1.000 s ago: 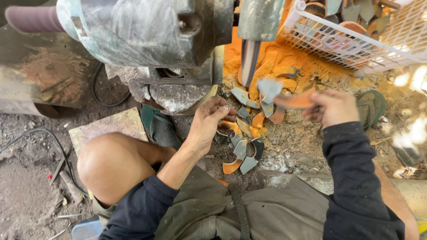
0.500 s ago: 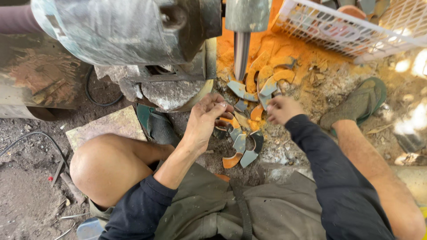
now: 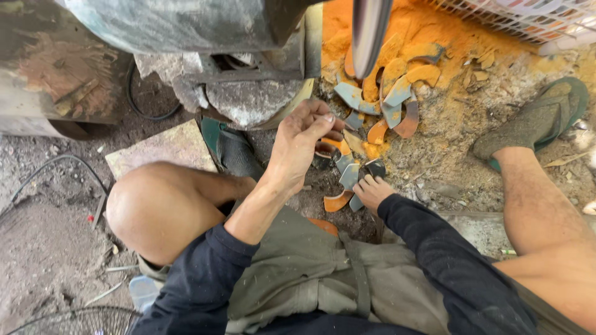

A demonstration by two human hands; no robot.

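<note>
My left hand [image 3: 302, 144] is raised over the ground, fingers curled around a small curved orange-and-grey piece [image 3: 329, 146]. My right hand [image 3: 372, 191] is low, close to my lap, fingertips touching the curved grey and orange pieces [image 3: 345, 186] on the dirt; whether it grips one is hidden. More curved pieces [image 3: 391, 93] lie in orange dust beside a grinding wheel [image 3: 369, 28] that hangs down from a dusty machine [image 3: 186, 25].
A white plastic basket [image 3: 528, 18] sits at the upper right. My right foot in a green sandal [image 3: 537, 121] rests on the dirt. A flat stone slab [image 3: 161, 146] lies by my left knee. A cable [image 3: 56, 164] runs along the ground at left.
My right hand has pulled back from the pile by the wheel down to the pieces near my lap. The view has shifted closer and lower; my left hand stays holding a piece.
</note>
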